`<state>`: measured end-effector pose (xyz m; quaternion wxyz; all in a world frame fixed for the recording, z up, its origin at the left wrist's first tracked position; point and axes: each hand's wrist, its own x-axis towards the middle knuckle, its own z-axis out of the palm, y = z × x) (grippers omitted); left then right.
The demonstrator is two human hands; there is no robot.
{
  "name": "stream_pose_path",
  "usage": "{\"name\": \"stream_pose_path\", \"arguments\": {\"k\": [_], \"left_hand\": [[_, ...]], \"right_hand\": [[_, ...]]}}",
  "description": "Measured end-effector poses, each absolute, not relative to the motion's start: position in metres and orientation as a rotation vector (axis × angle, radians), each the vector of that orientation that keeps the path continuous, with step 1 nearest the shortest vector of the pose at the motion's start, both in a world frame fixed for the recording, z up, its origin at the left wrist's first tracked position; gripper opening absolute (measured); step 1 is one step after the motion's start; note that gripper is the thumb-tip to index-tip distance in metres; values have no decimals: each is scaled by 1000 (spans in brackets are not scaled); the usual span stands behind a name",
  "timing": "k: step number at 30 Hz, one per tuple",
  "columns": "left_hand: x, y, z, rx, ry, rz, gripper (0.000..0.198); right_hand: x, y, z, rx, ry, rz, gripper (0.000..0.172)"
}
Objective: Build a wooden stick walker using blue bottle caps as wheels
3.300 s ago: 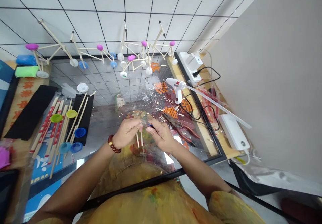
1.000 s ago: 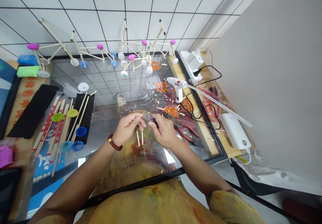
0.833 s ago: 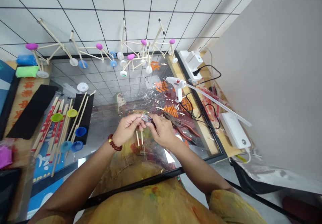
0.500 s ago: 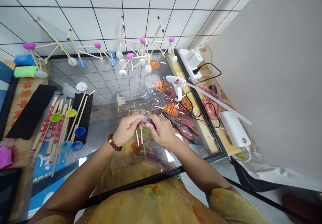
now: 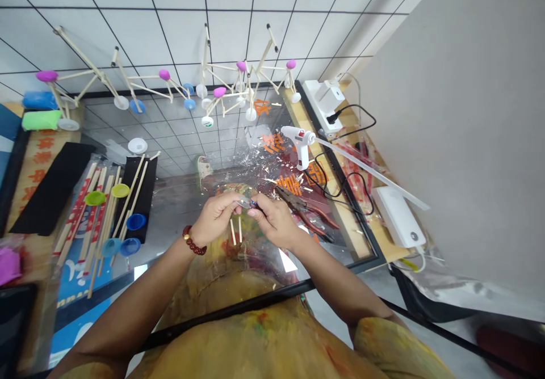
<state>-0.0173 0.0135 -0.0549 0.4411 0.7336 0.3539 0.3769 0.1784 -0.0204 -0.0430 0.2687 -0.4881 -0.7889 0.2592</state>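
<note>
Over the middle of the glass tabletop, my left hand (image 5: 218, 215) is closed, pinching a small pale, half-clear disc (image 5: 243, 202) that looks like a bottle cap. Close against it, my right hand (image 5: 275, 220) is closed around a small dark tool (image 5: 254, 203) with a bit of blue; most of it is hidden by the fingers, so its kind is unclear. The tool's end meets or nearly meets the disc. Two short wooden sticks (image 5: 236, 231) lie just below my hands. Pliers (image 5: 304, 209) with red-brown handles rest to the right of my right hand.
Several stick-built bikes (image 5: 230, 98) with pink seats stand along the tiled wall. A white glue gun (image 5: 301, 143) sits at right, near a power strip (image 5: 321, 106) and cables. At left are chopsticks (image 5: 91, 214), blue caps (image 5: 130, 247) and black sheets (image 5: 51, 192). Wood scraps litter the glass.
My hands stay in nearly the same place. The disc between them has turned slightly, showing more of its pale face. Other things have not moved.
</note>
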Motion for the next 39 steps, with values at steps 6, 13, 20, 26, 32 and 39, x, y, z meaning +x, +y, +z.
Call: {"name": "stream_pose_path", "arguments": {"k": [6,13,20,26,32,39], "left_hand": [[-18,13,-52,1770,856,877,30],[-16,13,-54,1818,885,857,34],[-16,11,-52,1747,902,812,40],[-16,12,-53,1479,845,819,35],[-15,13,-50,1468,917,945,27],[-16,16,-53,1648,973,1133,17]], "right_hand": [[180,-20,-43,-1235,-2091,729,30],[170,-23,-46,-1355,-2142,392,37],[174,-24,-44,-1375,-2142,521,35],[172,-22,-49,-1388,-2088,562,35],[176,-18,-51,-1570,-1964,441,38],[174,-22,-49,-1383,-2065,518,40]]}}
